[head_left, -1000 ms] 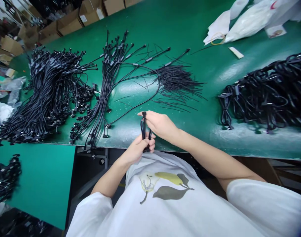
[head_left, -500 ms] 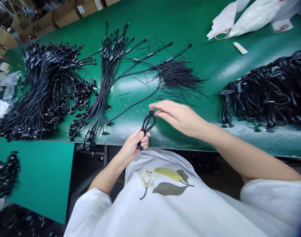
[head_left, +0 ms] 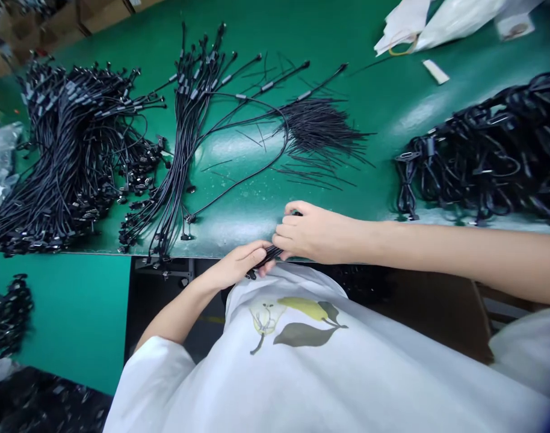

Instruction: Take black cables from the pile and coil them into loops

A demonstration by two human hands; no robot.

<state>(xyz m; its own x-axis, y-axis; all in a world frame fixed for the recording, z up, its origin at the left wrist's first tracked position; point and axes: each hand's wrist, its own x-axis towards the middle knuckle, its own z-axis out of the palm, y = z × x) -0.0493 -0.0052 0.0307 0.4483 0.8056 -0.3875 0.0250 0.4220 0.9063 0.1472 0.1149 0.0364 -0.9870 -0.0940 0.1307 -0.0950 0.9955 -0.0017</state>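
Note:
Close to my body, over the table's front edge, a folded black cable (head_left: 271, 255) spans my two hands. My left hand (head_left: 244, 261) is closed round its lower part, and a connector end sticks out below the fingers. My right hand (head_left: 304, 233) wraps the upper part with curled fingers, which hide the loop and most of that end. Beyond my hands lies a pile of thin black twist ties (head_left: 318, 129). To the left is a bundle of straight black cables (head_left: 185, 132) with grey sleeves and connector ends.
A larger heap of black cables (head_left: 71, 144) covers the far left of the green table (head_left: 347, 36). Several coiled cables (head_left: 487, 150) lie in a row on the right. White plastic bags (head_left: 460, 24) are at the back right, with cardboard boxes (head_left: 103, 13) at the back left.
My right hand has come down and left from above the loop and closed on the cable's upper part. The loop, visible before, is now mostly hidden. The camera view has shifted slightly.

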